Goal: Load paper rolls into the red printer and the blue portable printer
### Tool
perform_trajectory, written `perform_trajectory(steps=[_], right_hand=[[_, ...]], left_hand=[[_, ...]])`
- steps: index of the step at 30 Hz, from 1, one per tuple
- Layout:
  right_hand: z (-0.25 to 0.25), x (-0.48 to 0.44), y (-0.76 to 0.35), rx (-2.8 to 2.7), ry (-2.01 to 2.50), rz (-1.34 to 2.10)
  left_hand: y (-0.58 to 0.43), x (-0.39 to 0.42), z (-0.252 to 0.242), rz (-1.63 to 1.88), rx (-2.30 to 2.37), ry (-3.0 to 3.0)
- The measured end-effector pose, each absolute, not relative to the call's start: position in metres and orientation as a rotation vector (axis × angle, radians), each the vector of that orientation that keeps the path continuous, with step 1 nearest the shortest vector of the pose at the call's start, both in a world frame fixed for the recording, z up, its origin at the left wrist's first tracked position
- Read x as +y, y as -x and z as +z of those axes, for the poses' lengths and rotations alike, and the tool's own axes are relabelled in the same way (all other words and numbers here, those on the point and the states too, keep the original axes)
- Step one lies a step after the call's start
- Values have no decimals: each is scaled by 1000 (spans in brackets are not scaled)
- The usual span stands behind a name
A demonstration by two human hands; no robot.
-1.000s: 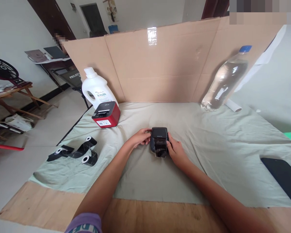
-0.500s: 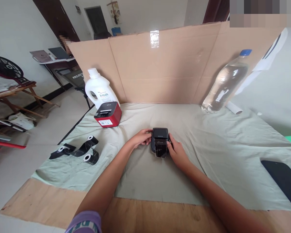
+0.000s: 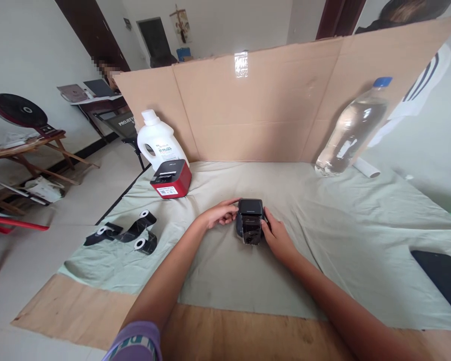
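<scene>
A small black box-shaped device, which looks like a compact printer [image 3: 251, 206], sits on the cloth in front of me. A shiny dark strip [image 3: 251, 233] hangs down over its front face. My left hand [image 3: 222, 213] is against its left side, index finger reaching to the top edge and the other fingers curled. Around the right side wraps my right hand [image 3: 277, 233], its thumb near the strip and its fingertips partly hidden behind the device. To the left lie black rolls with white cores [image 3: 146, 244], partly unwound.
A red and black printer [image 3: 172, 179] stands before a white jug [image 3: 161, 140] at the back left. A tilted clear bottle [image 3: 355, 128] leans against the cardboard panel [image 3: 255, 110], beside a white tube [image 3: 367, 168]. A black phone-like slab [image 3: 441, 276] lies at right.
The view has shifted slightly, so the whole scene sits a little further right. Both hands keep their places on the black device, with no clear movement of it on the cloth.
</scene>
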State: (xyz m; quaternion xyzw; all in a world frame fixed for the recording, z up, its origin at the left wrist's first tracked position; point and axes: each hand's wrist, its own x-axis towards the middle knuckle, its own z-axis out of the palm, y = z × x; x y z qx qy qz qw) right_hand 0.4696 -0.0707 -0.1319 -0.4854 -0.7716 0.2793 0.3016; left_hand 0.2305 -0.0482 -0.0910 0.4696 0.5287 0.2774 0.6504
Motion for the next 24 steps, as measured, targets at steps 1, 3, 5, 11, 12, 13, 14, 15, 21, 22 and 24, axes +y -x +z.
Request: perform_trajectory(steps=[1,3,5,11,12,13,14,15,21,22,24], right_hand=[[-132,-71,-470,-2044,1278,734],[-131,-71,-469,-2041,1275,728],[-130,-71,-469,-2040,1285,732],[-133,-70,-470,-2017,1222,718],[-134,-69,-470,-2013,1224,726],[-135,-69,-470,-2011,1233,738],[-135,-69,-470,-2011,1246,750],[-135,-70,-470,-2012,1258,763],[-132,-70,-470,-1986,1237,790],[-132,-70,-470,-1987,1228,788],[-134,-70,-470,-1991,1216,783]], left_hand=[[-231,-48,-91,634,1204,-1079],[-232,-46,-91,649,1221,-1119],[-235,-42,-92,694,1259,-1192],[-248,-17,-99,884,1524,-1415],[-250,-13,-101,890,1554,-1421],[-252,-10,-102,892,1585,-1422],[-253,-8,-103,892,1619,-1427],[-254,-7,-103,892,1654,-1436],[-265,-29,-89,1058,1937,-1649],[-267,-34,-85,1051,1957,-1752],[-268,-40,-75,911,1887,-1987]])
